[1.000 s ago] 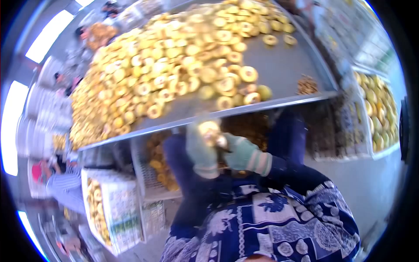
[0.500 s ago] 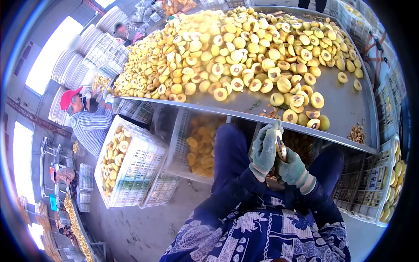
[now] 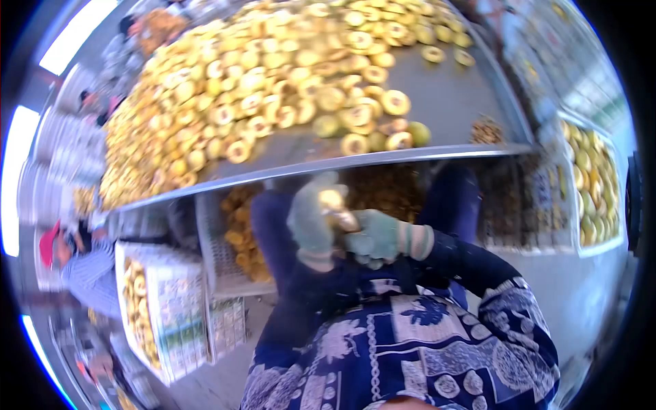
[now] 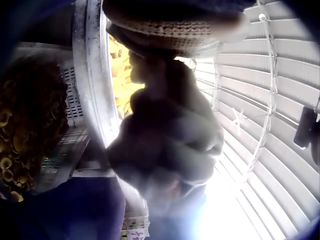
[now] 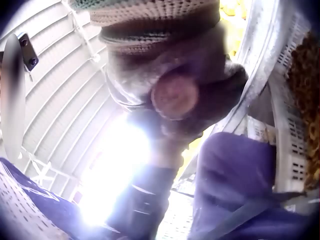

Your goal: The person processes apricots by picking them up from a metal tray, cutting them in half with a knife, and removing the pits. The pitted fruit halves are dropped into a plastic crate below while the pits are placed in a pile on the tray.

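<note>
Both hands wear pale green gloves and meet above the lap, just below the metal table's front edge. In the head view the left hand (image 3: 313,222) grips a yellow fruit piece (image 3: 331,199). Close against it, the right hand (image 3: 378,237) grips a small tool (image 3: 347,221), blurred, whose tip meets the fruit. The right wrist view shows the tool's round handle end (image 5: 175,96) sticking out of the right glove (image 5: 135,80). Dark and backlit in the left wrist view, gloved fingers (image 4: 165,140) are curled; the fruit cannot be made out there.
Halved yellow fruits (image 3: 266,75) are heaped on the metal table (image 3: 451,96), with a small pile of pits (image 3: 486,131) at its right. Fruit-filled crates stand at left (image 3: 171,314) and right (image 3: 577,205). A person in a red cap (image 3: 49,244) is at far left.
The head view has swung since half a second ago, so table and hands appear further left. The fruit piece in the left hand shows more plainly; both hands keep their grips.
</note>
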The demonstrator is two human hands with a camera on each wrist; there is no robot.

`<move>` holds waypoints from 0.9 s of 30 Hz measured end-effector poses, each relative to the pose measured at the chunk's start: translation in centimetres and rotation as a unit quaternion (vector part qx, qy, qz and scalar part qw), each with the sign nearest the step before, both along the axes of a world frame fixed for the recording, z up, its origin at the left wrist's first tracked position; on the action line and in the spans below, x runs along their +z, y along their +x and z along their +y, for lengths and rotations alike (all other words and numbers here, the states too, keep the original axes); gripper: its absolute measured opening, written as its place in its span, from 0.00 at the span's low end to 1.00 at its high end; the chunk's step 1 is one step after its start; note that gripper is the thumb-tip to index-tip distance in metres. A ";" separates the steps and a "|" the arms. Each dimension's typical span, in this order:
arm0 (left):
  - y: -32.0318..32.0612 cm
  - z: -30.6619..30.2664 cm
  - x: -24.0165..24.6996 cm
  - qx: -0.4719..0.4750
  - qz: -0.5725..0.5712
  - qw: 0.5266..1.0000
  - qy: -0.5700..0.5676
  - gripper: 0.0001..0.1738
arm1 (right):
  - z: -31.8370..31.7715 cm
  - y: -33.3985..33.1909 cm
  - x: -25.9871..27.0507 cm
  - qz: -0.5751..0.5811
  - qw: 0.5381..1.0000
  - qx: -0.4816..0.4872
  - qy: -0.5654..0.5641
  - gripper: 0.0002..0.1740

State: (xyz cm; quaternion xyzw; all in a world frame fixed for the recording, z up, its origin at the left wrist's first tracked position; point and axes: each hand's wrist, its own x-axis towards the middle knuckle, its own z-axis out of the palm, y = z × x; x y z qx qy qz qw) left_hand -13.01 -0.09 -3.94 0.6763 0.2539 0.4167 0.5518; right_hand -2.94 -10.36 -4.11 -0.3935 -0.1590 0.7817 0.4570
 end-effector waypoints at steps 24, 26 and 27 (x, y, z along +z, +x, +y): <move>3.3 -1.6 -0.5 0.059 -0.219 0.924 -0.306 0.14 | -2.2 -1.0 -1.0 0.397 0.909 -0.023 0.126 0.17; 2.3 -0.5 1.0 0.090 -0.170 0.941 -0.277 0.14 | -2.1 -1.1 -1.0 0.408 0.896 -0.018 0.173 0.16; 1.5 0.5 2.4 0.120 -0.122 0.954 -0.246 0.14 | -2.1 -0.6 -0.8 0.405 0.897 -0.025 0.175 0.16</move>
